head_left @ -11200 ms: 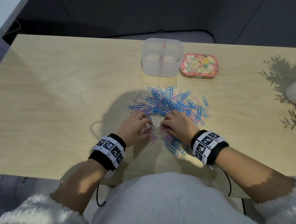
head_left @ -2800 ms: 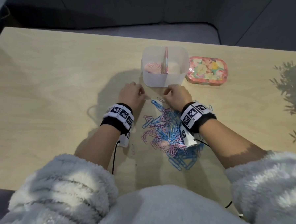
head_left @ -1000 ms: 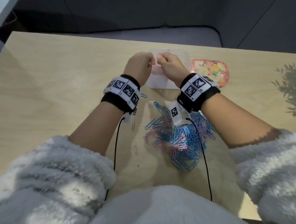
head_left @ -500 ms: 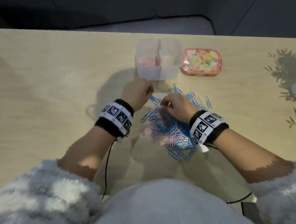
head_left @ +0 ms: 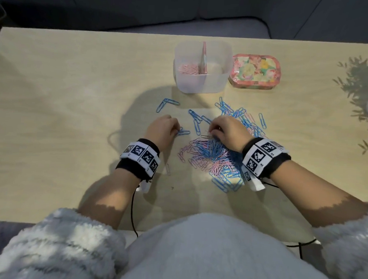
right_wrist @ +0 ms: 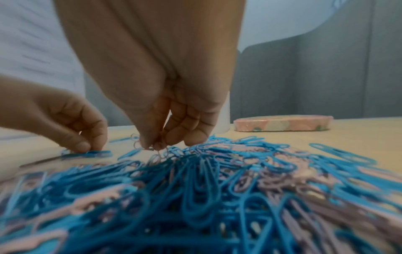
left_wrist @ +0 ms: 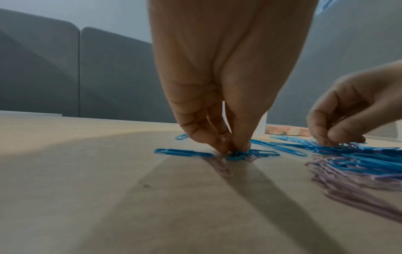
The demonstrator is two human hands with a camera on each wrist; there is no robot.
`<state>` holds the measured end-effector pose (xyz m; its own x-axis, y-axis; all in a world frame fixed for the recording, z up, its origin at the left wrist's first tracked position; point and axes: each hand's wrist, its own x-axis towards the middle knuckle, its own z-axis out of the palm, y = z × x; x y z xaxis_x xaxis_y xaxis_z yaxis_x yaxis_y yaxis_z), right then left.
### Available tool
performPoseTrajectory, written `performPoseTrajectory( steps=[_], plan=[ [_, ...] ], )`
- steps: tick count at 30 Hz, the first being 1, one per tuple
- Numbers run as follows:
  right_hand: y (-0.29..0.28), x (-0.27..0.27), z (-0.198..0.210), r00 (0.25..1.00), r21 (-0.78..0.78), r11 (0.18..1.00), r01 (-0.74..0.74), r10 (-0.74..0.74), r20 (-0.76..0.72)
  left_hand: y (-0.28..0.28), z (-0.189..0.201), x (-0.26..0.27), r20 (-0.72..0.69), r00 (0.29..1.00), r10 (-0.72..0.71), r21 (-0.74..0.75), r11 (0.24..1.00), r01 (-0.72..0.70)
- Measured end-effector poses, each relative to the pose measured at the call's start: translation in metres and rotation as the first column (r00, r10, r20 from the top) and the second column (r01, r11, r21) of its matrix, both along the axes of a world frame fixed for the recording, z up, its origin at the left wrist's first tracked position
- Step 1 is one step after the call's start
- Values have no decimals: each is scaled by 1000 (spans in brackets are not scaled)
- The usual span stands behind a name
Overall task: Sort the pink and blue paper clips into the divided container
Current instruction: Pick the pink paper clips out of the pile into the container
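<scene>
Pale wooden surface (head_left: 52, 111) carries a mixed pile (head_left: 212, 155) of clips. Left hand (head_left: 161, 128) pinches a blue clip (left_wrist: 237, 155); right hand (head_left: 226, 131) pinches pink clips (right_wrist: 161, 153) at the pile's edge. Container (head_left: 201, 82) beyond holds pink ones in its left compartment.

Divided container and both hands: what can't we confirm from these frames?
- Divided container: right compartment's contents unreadable in head view, hazy through the translucent wall; wrist views hide it behind the hands.
- Left hand: whether its grip takes a blue or pink clip; fingertips cover the contact.
- Right hand: clip count in its grip; motion blur.
- White object, head view: cut off by right edge.
</scene>
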<state>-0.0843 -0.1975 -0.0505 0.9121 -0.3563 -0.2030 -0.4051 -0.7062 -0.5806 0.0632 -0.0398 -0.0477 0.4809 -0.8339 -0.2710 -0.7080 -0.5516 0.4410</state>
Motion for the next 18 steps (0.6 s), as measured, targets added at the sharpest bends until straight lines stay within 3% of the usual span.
performPoseTrajectory(
  steps=[4,8,11,15,16,18],
  plan=[
    [-8,-4,6,977,236,951,201,-211,22,-1,-1,-10,46,998,-32,-12,999,33],
    [-16,-9,18,913,627,689,364,-396,-95,-2,-1,-15,57,998,-33,-15,999,34],
    [-24,-14,35,891,750,512,418,-392,-229,-2,3,-16,27,1000,-10,-48,999,12],
    [-54,-36,77,877,836,289,465,-278,-392,2,10,-12,-140,988,70,-95,992,-84],
    [-61,-42,91,886,844,279,458,-223,-407,4,11,-11,-181,978,99,-110,987,-121],
    [-75,-52,119,883,808,358,469,-172,-436,6,12,-8,-214,966,144,-117,978,-172]
  ],
)
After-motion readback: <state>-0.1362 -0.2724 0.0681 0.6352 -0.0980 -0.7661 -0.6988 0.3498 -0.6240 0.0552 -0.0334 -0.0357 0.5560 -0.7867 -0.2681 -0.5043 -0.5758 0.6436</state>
